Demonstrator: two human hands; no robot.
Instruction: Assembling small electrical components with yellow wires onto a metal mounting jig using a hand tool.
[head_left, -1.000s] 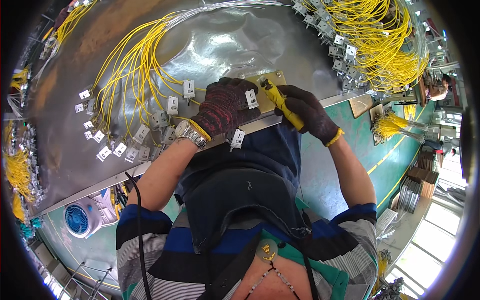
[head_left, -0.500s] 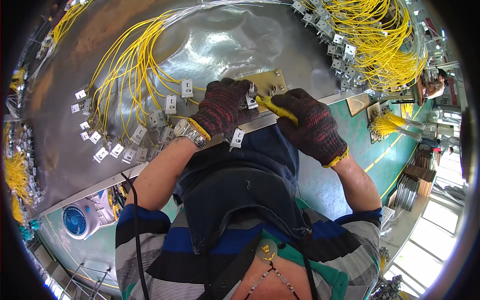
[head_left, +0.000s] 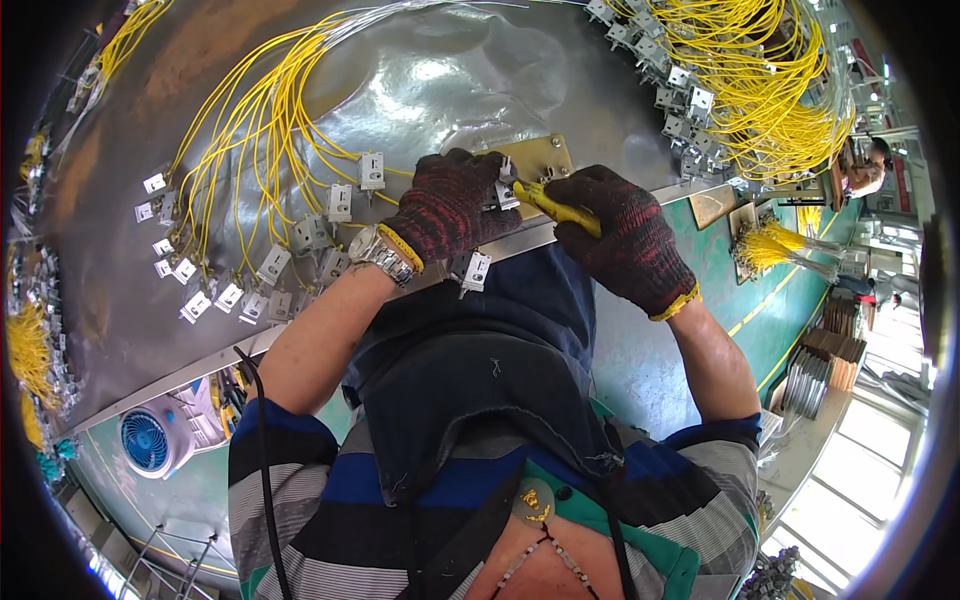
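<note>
Pointing a yellow-handled tool point(head_left: 560, 209) at a small metal box point(head_left: 504, 190), by near edge of the table point(head_left: 560, 85).
Pinching box in fingers of left hand point(head_left: 450, 205); gripping tool in curled fingers of right hand point(head_left: 628, 238), slanting it lengthwise leftward and away from the body.

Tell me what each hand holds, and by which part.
Right hand: yellow-handled tool, by its handle. Left hand: small metal box, its gripped part hidden from view.

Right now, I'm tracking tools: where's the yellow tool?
Head view, above centre: the yellow tool is in the right hand, beside the metal box in the left hand.
</note>
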